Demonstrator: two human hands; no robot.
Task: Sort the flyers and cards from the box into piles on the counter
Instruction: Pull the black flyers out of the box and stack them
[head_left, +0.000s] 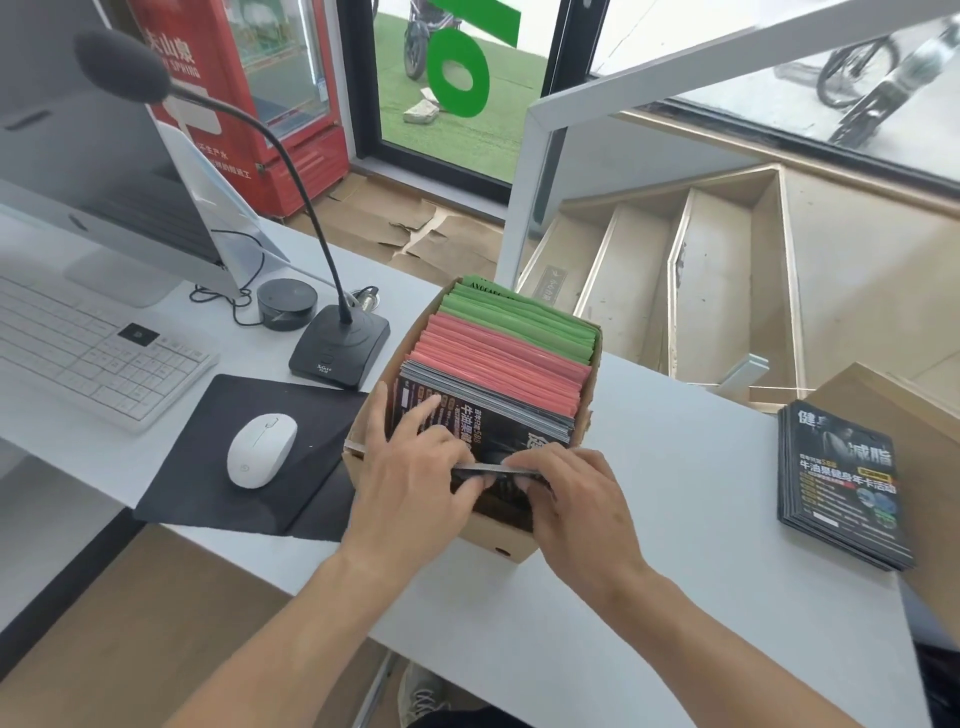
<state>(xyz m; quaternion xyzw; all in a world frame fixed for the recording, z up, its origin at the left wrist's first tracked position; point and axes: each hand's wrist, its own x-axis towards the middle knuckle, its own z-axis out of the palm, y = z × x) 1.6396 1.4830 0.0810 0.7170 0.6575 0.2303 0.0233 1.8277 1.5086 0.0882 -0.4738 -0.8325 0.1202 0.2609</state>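
Box (498, 540): black flyers (483, 415) in front, both hands pinching a thin batch; left hand (410, 467), right hand (571, 488). Risk: glossy sheets may fan and slip, or the lift may drag the box.

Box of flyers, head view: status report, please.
Left hand and right hand both pinch a bundle of black flyers in the box. One black pile already on the counter. Nothing in the way.

Head view: high, close, facing forward-down over counter (675, 467).
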